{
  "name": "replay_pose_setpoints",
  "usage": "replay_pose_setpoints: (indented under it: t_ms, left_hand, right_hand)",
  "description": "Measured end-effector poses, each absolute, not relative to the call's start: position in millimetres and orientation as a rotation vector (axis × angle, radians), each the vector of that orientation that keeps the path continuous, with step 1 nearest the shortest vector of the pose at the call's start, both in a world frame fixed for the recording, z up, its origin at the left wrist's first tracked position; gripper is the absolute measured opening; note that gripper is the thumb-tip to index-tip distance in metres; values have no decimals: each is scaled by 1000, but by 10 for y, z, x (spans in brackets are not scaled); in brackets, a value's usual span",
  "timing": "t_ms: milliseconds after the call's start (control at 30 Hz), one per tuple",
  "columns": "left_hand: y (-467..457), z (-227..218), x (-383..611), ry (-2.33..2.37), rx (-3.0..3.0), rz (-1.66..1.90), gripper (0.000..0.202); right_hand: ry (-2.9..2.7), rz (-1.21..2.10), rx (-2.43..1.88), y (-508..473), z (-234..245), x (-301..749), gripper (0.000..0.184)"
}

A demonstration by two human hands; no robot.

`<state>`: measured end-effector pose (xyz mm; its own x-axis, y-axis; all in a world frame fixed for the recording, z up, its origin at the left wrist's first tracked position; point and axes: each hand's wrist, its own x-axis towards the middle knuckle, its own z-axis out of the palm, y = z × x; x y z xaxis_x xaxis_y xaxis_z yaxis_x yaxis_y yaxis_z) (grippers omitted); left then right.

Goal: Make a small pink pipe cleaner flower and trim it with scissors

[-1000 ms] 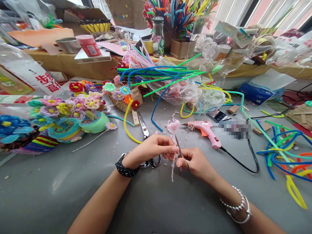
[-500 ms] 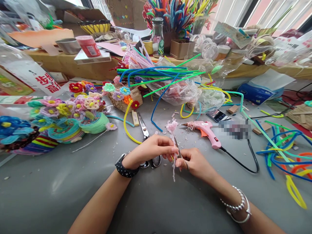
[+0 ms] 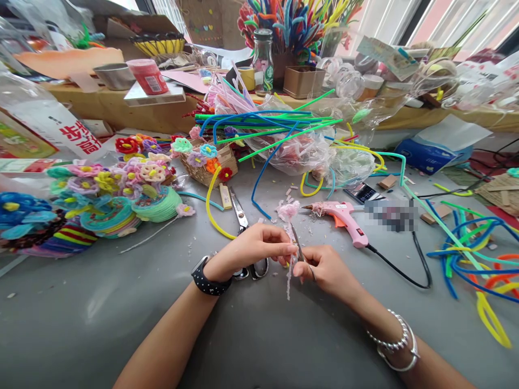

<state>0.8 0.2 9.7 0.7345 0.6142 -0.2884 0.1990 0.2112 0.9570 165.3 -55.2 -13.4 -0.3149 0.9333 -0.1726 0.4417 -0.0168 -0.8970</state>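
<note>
Between thumb and fingertips, my left hand [image 3: 261, 246] pinches a pale pink pipe-cleaner flower [image 3: 288, 210] by its stem. The fuzzy head points away from me, and the thin stem's tail [image 3: 289, 286] hangs below my fingers. My right hand [image 3: 326, 270] is closed round a small pair of scissors [image 3: 299, 244], whose blades point up beside the stem, close to my left fingertips. Whether the blades touch the stem I cannot tell. Behind my left wrist lie larger scissors [image 3: 239, 210], partly covered by the hand.
A pink glue gun [image 3: 344, 216] lies right of the flower, its black cord [image 3: 399, 273] looping toward me. Finished flower baskets [image 3: 158, 205] stand at left. Loose pipe cleaners [image 3: 470, 248] tangle at right, and more lie over a plastic bag [image 3: 284, 151] at the back. Pink scraps dot the table.
The pink flower's head has turned and shifted slightly to the right, and its stem tail has swung a little left. Both hands stay in nearly the same place.
</note>
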Motion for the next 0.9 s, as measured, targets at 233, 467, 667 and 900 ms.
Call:
replay_pose_setpoints:
  t_ms: [233, 467, 667, 900]
  left_hand:
    - [7, 97, 2, 721, 1366, 341, 23]
    - [-6, 121, 8, 728, 1378, 339, 24]
    - [-7, 110, 10, 750, 1394, 343, 26]
    - [-8, 123, 12, 721, 1411, 317, 24]
  right_hand:
    - [-1851, 1326, -1352, -557, -142, 1651, 65]
    - [-1853, 1196, -1447, -570, -136, 1627, 60]
    - [-1781, 1191, -1475, -573, -149, 1612, 57]
    - [-1808, 1325, -1389, -568, -134, 1629, 64]
